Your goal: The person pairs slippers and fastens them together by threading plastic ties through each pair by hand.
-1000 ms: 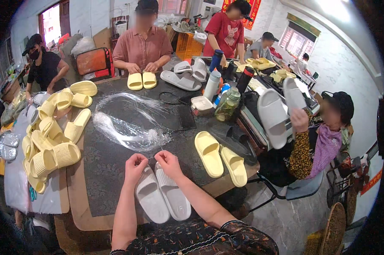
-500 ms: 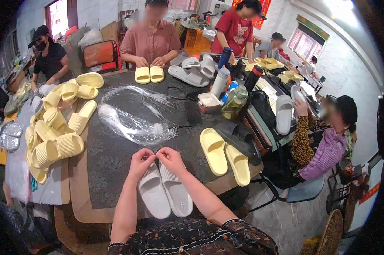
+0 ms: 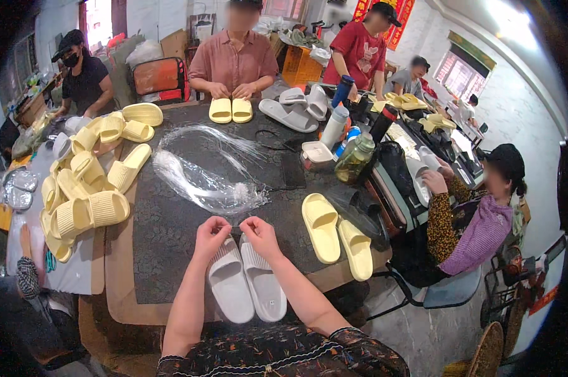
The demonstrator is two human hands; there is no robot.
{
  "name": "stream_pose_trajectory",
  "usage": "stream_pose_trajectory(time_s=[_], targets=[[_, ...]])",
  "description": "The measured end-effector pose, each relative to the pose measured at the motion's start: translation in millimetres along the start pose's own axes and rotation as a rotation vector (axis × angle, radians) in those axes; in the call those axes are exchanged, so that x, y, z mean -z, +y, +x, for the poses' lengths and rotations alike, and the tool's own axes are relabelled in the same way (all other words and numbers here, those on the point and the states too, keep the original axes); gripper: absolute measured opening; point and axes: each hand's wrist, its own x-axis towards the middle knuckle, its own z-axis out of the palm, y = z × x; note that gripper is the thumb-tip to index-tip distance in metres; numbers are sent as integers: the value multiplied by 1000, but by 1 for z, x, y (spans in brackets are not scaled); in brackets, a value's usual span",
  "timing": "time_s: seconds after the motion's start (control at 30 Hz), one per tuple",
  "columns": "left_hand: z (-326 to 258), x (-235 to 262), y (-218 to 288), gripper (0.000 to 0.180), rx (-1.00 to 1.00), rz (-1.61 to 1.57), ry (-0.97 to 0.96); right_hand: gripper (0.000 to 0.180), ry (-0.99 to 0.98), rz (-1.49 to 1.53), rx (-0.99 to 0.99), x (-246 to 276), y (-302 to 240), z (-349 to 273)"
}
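Note:
Two light grey slide sandals, a left one and a right one, lie side by side at the table's near edge. Over their strap ends, my left hand and my right hand are closed in fingertip pinches, slightly apart. A thin clear strand runs between the fingertips; its ends are hidden in my fingers. Just beyond my hands lies a loose bundle of clear plastic strands. To the right of my hands rests a pair of yellow slides.
Yellow slides are heaped on the left. Bottles, including a green-tinted one, and a lidded tub stand at the right. Across the table a person holds another yellow pair. A seated person on the right handles a pale slide.
My hands have moved slightly apart, and the strand between them now shows. The view has shifted a little. At the right, the seated person's pale slide is held lower.

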Motion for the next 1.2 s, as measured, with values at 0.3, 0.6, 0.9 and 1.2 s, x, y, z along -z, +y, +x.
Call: stream_pose_trajectory(time_s=[0.3, 0.6, 0.9, 1.2], targets=[[6, -13, 2, 12, 9, -41, -9, 10, 13, 116, -20, 15, 12, 3], [-2, 4, 0, 11, 71, 14, -1, 13, -40, -81, -55, -1, 0, 0], [-1, 3, -1, 11, 12, -6, 17, 14, -15, -58, -25, 0, -6, -3], [-1, 0, 0, 9, -14, 28, -46, 15, -48, -71, -49, 2, -7, 0]])
